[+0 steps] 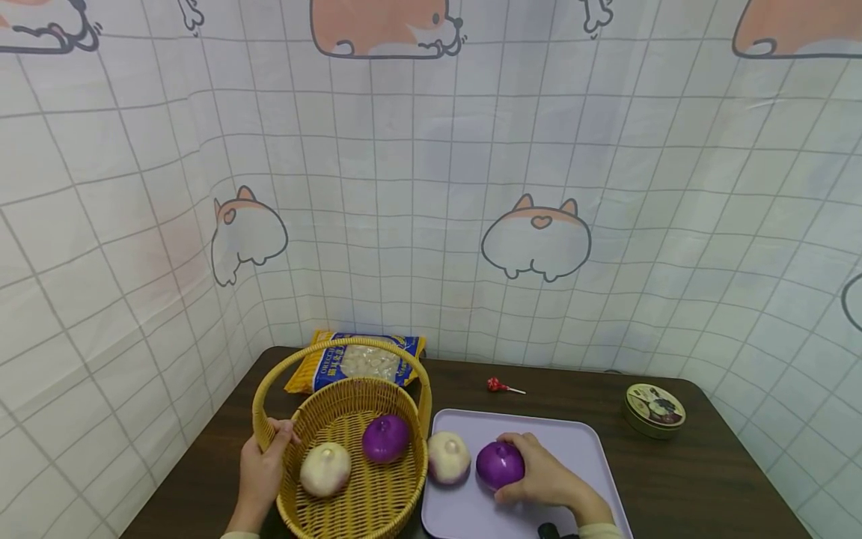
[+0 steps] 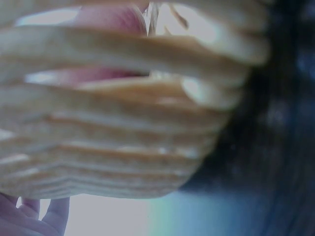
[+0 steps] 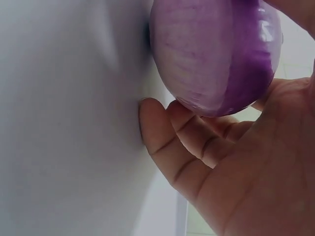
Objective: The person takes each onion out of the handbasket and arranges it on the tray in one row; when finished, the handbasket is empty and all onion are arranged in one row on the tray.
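On the left, my left hand [image 1: 261, 470] grips the woven yellow basket [image 1: 291, 494] where its handle meets the rim. Inside it lie a pale, purple-tinged bulb [image 1: 326, 470] and a purple onion [image 1: 386, 439]. My right hand [image 1: 542, 473] holds another purple onion [image 1: 500, 465] over the lilac tray [image 1: 539, 424], thumb on the near side and fingers round the far side. In the right wrist view this onion [image 3: 206, 54] sits close against the tray surface, fingers curled beneath it. A second pale bulb [image 1: 449, 458] rests on the tray beside the basket.
Behind the basket lies a yellow and blue pasta bag [image 1: 370, 362]. A red-wrapped lollipop [image 1: 497, 385] is beyond the tray, and a round green tin [image 1: 653, 412] stands at the right. The dark table [image 1: 714, 479] ends at a patterned curtain [image 1: 431, 165].
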The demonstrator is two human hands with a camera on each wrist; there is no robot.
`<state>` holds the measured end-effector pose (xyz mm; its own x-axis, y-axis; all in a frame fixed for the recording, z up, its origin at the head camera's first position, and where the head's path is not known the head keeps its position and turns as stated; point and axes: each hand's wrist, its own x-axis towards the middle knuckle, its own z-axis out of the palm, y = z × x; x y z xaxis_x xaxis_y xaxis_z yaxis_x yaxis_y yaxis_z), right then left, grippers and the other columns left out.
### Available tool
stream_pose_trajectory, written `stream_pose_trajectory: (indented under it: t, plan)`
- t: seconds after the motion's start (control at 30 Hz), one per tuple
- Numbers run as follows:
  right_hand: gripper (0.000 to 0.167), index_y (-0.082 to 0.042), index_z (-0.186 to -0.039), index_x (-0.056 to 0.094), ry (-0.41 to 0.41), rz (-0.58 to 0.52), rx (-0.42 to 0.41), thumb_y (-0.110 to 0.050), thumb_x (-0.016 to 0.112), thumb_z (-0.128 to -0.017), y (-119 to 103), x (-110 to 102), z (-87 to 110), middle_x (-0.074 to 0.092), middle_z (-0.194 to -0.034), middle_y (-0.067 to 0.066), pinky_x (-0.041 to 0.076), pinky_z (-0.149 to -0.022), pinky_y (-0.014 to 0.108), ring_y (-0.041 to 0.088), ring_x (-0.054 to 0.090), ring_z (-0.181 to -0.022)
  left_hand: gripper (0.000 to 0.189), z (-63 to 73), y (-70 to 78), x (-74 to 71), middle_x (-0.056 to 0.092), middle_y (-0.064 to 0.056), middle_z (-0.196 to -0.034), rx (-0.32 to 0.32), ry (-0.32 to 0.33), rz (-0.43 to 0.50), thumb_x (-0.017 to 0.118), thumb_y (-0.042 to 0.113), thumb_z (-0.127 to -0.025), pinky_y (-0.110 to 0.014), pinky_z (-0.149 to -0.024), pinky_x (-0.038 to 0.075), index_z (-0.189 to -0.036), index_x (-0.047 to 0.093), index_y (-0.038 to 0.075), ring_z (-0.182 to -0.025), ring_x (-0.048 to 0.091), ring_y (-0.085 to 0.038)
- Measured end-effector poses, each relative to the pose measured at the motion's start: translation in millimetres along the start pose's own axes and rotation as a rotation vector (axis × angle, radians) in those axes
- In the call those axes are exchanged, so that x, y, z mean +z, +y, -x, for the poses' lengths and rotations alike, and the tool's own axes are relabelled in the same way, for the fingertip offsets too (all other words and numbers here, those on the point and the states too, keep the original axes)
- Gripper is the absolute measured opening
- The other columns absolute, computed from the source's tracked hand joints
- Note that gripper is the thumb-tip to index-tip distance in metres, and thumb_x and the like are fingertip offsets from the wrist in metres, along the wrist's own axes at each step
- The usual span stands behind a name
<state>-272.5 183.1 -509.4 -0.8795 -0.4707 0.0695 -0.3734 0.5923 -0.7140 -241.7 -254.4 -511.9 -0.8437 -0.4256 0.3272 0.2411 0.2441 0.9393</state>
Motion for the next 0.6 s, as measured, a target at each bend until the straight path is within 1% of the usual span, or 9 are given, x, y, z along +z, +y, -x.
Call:
stream_pose_trajectory:
  t: [0.27,0.6]
  plan:
    - [0.088,0.000,-0.135,0.048,0.035,-0.012,-0.039,-0.030,0.090,-0.063,3.0,4.3,-4.0,0.052,-0.124,0.016,0.043,-0.092,0.053,0.033,0.052,-0.113,0.025,0.0,0.0,0.6,0.065,-0.006,-0.073,0.017,0.001,0.013,0.056,0.015,-0.101,-0.009,-0.087,0.042,-0.094,0.057,-0.009,-0.098,0.063,0.000]
    - [0.089,-0.001,-0.137,0.047,0.024,-0.050,-0.031,-0.030,0.090,-0.065,7.3,4.8,-6.0,0.052,-0.130,0.017,0.041,-0.093,0.054,0.035,0.052,-0.116,0.025,-0.5,-0.4,1.0,0.066,-0.009,-0.074,0.022,0.003,0.005,0.056,0.015,-0.100,-0.009,-0.086,0.043,-0.094,0.058,-0.009,-0.099,0.063,0.000]
